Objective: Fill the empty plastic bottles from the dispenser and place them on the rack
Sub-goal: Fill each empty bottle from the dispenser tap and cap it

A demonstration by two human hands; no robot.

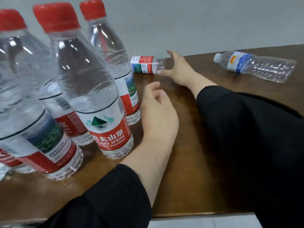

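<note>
An empty red-label bottle (pixel 146 64) lies on its side on the brown table (pixel 184 145), its bottom end toward my right hand (pixel 176 66). That hand spreads its fingers around the bottle's end, thumb tip touching it, fingers not closed. My left hand (pixel 158 116) rests on the table with loosely curled fingers, holding nothing, just right of several upright red-capped bottles (pixel 92 89) with clear water. An empty blue-label bottle (pixel 253 66) with a white cap lies on its side at the far right.
A plain grey wall stands behind the table. The table's front edge runs along the bottom of the view, over a pale floor or surface (pixel 205 222). No dispenser or rack shows.
</note>
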